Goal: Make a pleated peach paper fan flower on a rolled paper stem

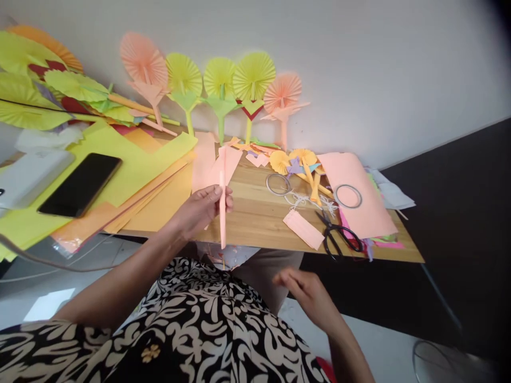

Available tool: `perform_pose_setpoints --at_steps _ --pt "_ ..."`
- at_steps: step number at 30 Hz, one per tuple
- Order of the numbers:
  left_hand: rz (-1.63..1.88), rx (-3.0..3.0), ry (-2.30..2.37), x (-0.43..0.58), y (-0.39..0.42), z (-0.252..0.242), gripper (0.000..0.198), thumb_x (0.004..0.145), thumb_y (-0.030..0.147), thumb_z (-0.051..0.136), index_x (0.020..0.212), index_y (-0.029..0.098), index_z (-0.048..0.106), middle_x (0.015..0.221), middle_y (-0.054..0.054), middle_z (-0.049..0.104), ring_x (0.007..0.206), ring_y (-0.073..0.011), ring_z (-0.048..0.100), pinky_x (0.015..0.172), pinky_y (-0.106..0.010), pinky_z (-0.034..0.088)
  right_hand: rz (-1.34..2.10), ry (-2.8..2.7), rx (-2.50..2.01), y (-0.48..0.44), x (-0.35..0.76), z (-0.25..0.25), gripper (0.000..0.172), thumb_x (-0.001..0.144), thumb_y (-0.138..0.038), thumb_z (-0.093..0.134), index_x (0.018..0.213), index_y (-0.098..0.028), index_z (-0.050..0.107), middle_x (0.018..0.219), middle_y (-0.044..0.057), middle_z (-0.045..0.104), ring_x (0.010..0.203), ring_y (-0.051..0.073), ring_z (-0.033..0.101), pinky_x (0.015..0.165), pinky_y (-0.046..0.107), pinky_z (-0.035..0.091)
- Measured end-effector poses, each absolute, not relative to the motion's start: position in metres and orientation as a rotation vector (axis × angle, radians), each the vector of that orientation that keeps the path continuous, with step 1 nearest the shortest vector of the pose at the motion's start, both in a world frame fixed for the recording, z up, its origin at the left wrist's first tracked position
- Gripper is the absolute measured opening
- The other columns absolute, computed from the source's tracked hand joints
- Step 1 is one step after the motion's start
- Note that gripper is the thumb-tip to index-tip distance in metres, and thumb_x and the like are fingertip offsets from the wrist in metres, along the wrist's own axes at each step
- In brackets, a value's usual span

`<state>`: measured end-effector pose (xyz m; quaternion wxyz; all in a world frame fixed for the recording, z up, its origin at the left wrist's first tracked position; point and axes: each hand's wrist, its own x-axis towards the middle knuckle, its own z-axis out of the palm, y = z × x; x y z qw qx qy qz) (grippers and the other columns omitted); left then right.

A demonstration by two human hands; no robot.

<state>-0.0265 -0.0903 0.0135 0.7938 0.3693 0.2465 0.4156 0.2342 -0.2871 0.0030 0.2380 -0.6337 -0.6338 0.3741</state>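
Observation:
My left hand (207,207) holds a rolled pink paper stick (222,226) upright between thumb and fingers, over the front part of the wooden table (255,213). Low at the right, my right hand (305,292) hangs in front of the table edge, touching nothing visible; its fingers are curled and slightly blurred. A folded pink paper piece with a string (303,229) lies on the table, beside black-handled scissors (337,234). Behind my left hand are pink paper strips (204,154).
Paper fan flowers (254,77) in green and pink lean against the wall. A phone (80,184) and a white device (35,178) rest on yellow paper at the left. Two tape rings (278,175) and small orange fans are right of centre, near pink sheets (359,213).

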Motion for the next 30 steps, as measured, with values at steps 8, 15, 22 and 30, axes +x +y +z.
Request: perform_pose_setpoints --at_steps 8,15,22,30 --pt "1.007 0.875 0.556 -0.002 -0.107 0.018 0.034 0.077 0.049 0.088 0.091 0.018 0.082 0.106 -0.01 0.077 0.1 -0.0208 0.068 0.095 -0.032 0.051 1.017 -1.332 -1.315 -0.168 0.172 0.012 0.037 0.097 -0.057 0.057 0.089 -0.024 0.072 0.091 0.005 0.076 0.088 0.023 0.071 0.089 0.038 0.055" --pt "0.941 0.899 0.577 -0.01 -0.109 0.013 0.046 0.075 0.057 0.086 0.099 0.018 0.081 0.097 -0.009 0.076 0.061 -0.0134 0.059 0.057 -0.027 0.047 1.444 -1.186 -1.158 -0.162 0.136 0.009 0.049 0.089 -0.071 0.063 0.088 -0.021 0.064 0.071 -0.003 0.063 0.057 0.011 0.059 0.053 0.023 0.049" --pt "1.081 0.908 0.619 -0.022 -0.093 0.007 0.033 0.074 0.05 0.089 0.084 0.02 0.082 0.091 -0.007 0.077 0.091 -0.0189 0.068 0.089 -0.029 0.052 1.594 -1.014 -1.118 -0.168 0.121 0.006 0.043 0.088 -0.063 0.064 0.097 -0.021 0.063 0.059 -0.01 0.051 0.043 0.006 0.047 0.044 0.019 0.042" --pt "0.893 0.836 0.532 -0.027 -0.101 0.008 0.036 0.071 0.048 0.09 0.081 0.015 0.079 0.063 -0.001 0.064 0.058 -0.0163 0.062 0.061 -0.029 0.052 1.756 -0.873 -0.997 -0.148 0.105 0.028 0.038 0.084 -0.058 0.067 0.082 -0.022 0.056 0.053 -0.012 0.046 0.04 0.005 0.034 0.036 0.018 0.038"
